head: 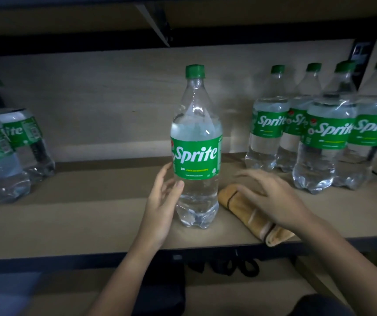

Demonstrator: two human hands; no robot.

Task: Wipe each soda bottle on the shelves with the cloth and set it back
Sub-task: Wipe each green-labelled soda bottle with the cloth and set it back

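At the far left of the shelf (91, 215) stand two Sprite bottles (12, 153), close together, one nearer me and one behind it, both blurred at the frame edge. Moving right, my left hand (160, 206) is beside the middle bottle (196, 147): my fingers (164, 174) are straight and spread loosely, and my thumb tip lies against the clear plastic just under the green label, with nothing curled round it. That bottle stands upright near the shelf's front edge, green cap on, well apart from the others. Just right of its base lies the tan cloth (251, 215), rolled or folded, running toward me with its near end hanging past the shelf edge. My right hand (271, 197) is over the cloth, fingers stretched out flat and a little blurred; I cannot tell whether they press on it or only hover. Farther right, toward the back, four more Sprite bottles (324, 137) stand bunched together, upright.
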